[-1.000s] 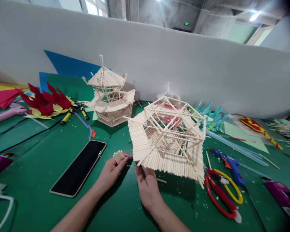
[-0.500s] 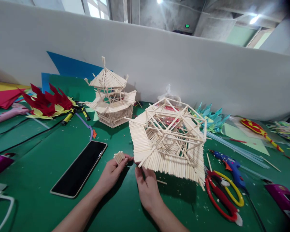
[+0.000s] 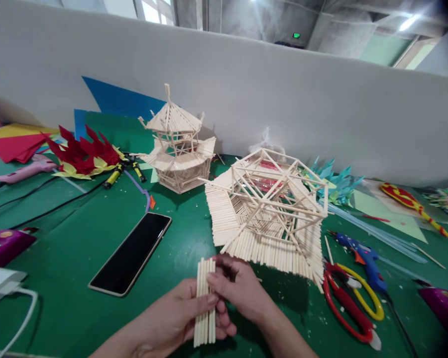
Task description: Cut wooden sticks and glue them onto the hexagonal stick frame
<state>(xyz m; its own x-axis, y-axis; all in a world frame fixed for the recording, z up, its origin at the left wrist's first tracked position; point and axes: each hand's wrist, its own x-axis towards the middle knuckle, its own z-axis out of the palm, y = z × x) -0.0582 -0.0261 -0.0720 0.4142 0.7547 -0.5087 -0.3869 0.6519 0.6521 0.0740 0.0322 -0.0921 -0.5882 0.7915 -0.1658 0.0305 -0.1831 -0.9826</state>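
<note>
A flat row of several pale wooden sticks [image 3: 204,328] stands nearly upright between my hands, close to the front of the table. My left hand [image 3: 182,308] grips the row with its thumb across the middle. From the right, my right hand [image 3: 239,286] pinches the upper right edge of the same sticks, thumb in front. Just beyond my hands rests a larger stick model [image 3: 272,253], with slatted eaves and an open frame on top. Farther back on the left is a finished-looking stick pagoda [image 3: 181,161] with two roof tiers.
A phone [image 3: 132,253] lies left of my hands. To the right are red-and-yellow-handled scissors [image 3: 353,308] and a blue glue gun [image 3: 366,258] with its cord. A pink glue gun [image 3: 26,169] and a red paper piece [image 3: 85,154] lie far left. A white wall [image 3: 227,89] closes the back.
My left hand has turned the sticks upright and come nearer. My right hand has left the model's lower edge and now grips the sticks too. The view has shifted slightly.
</note>
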